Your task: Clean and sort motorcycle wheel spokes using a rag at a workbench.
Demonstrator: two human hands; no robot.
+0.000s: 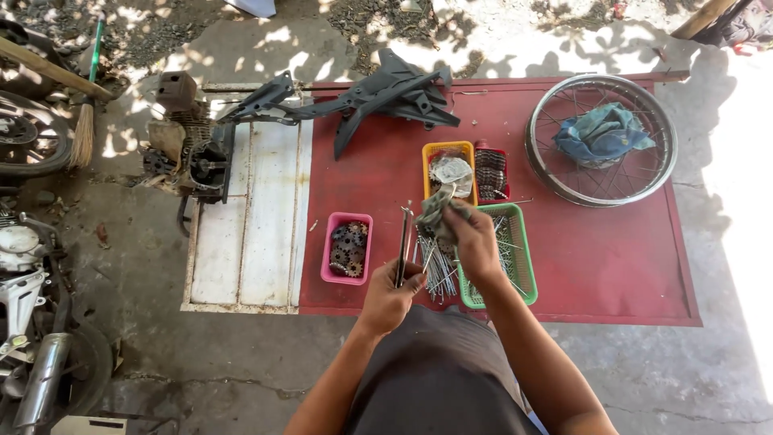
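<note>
— Two hands are busy over the red board [612,266], as we see it from the head camera. Our left hand [392,294] is closed around the lower end of a long dark metal bar [403,246], which stands nearly upright above the fist.

— And our right hand [473,242]?

— We have it clamped on a grey-green rag [439,211], bunched between fingers and thumb, just beside the top of the bar. Whether the cloth touches the metal, we cannot tell.

— What do we have lying under the hands?

— We have a green basket [523,258] of thin spokes right under the right wrist, and a loose bundle of spokes [436,274] between the two hands. We see a pink tray [330,254] with small sprockets left of the bar. Beyond them we find a yellow tray [448,150] and a small red tray [493,173] side by side.

— Farther out?

— We see a spoked wheel rim [602,196] on the right, a blue cloth [602,133] lying inside it, and black plastic panels [378,95] across the far edge
</note>
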